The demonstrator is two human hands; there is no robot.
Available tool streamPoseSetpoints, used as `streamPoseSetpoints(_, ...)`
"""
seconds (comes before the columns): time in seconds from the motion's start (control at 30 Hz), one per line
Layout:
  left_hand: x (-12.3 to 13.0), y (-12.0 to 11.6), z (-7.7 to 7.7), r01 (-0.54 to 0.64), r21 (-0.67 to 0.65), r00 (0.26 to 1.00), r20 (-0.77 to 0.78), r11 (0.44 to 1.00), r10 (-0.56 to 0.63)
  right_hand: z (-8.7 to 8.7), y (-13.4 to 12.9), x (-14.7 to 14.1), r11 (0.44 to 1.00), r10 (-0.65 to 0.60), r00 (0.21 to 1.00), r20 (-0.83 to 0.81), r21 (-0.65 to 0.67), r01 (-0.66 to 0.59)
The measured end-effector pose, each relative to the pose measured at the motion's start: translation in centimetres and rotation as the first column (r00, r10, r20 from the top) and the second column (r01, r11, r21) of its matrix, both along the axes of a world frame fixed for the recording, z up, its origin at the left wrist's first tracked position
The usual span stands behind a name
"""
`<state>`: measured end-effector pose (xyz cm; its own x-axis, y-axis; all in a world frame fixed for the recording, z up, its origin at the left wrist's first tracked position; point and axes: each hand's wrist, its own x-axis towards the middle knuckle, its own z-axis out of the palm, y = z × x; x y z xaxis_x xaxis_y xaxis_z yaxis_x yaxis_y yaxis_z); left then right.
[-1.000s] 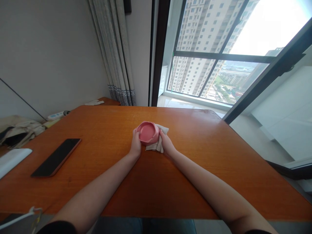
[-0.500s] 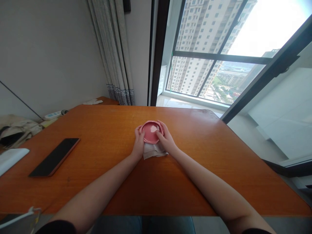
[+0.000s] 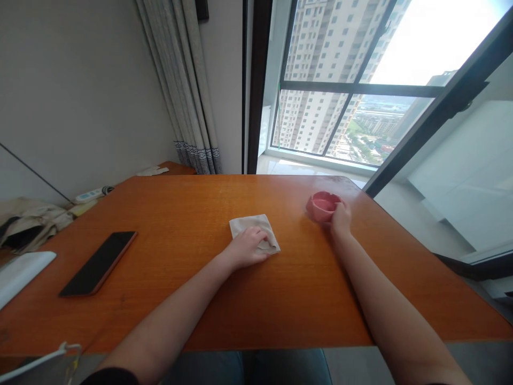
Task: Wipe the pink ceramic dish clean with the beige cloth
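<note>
A folded off-white cloth (image 3: 250, 221) lies flat on the wooden table. My left hand (image 3: 250, 247) rests over its near part, fingers curled down onto it and thumb close to the near edge. To the right, my right hand (image 3: 341, 218) grips the side of a pink ashtray (image 3: 321, 207), a round glossy bowl with notches in its rim. The ashtray is upright, at or just above the tabletop; I cannot tell if it touches. My right fingers are partly hidden behind its wall.
On the left of the table (image 3: 180, 208) lies a dark phone (image 3: 98, 264), with a white object (image 3: 26, 272) beyond it at the edge. A power strip (image 3: 90, 196) and crumpled fabric (image 3: 32, 222) are at the far left. A window (image 3: 356, 107) stands behind the table.
The ashtray has gone from between both hands to the right, held by my right hand alone. My left hand has let go of it and moved onto the cloth, which now shows more fully.
</note>
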<state>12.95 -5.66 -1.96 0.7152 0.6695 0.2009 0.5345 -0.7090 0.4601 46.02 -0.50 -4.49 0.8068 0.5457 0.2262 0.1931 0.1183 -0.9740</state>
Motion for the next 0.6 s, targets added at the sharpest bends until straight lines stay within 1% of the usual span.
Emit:
streamPoseSetpoints(0.07,-0.1,-0.2,0.4,0.004,0.030,0.998,-0.056,1.000,-0.002,0.0,-0.1,0.7,0.997,-0.060,0.997,0.039,-0.041,0.062)
streamPoseSetpoints(0.1,-0.1,-0.3,0.6,0.008,0.051,0.996,-0.086,0.999,-0.003,0.0,-0.1,0.8,0.996,-0.064,0.997,0.054,-0.054,0.067)
streamPoseSetpoints(0.2,0.0,-0.6,1.0,0.012,0.116,0.989,-0.151,0.993,0.006,0.0,0.0,0.5,0.995,-0.039,0.997,0.069,-0.090,0.045)
streamPoseSetpoints(0.3,0.1,-0.6,1.2,0.013,0.140,0.985,-0.171,0.990,0.011,0.0,0.2,0.5,0.989,-0.018,0.995,0.097,-0.144,0.032)
streamPoseSetpoints(0.43,-0.3,-0.5,1.3,0.051,0.118,0.984,-0.178,0.992,-0.029,0.1,0.0,1.1,0.969,0.003,0.989,0.149,-0.247,0.034)
streamPoseSetpoints(0.6,-0.9,-0.2,1.5,0.104,0.018,0.978,-0.186,0.994,-0.099,0.1,-0.5,1.9,0.920,-0.004,0.977,0.211,-0.383,0.086)
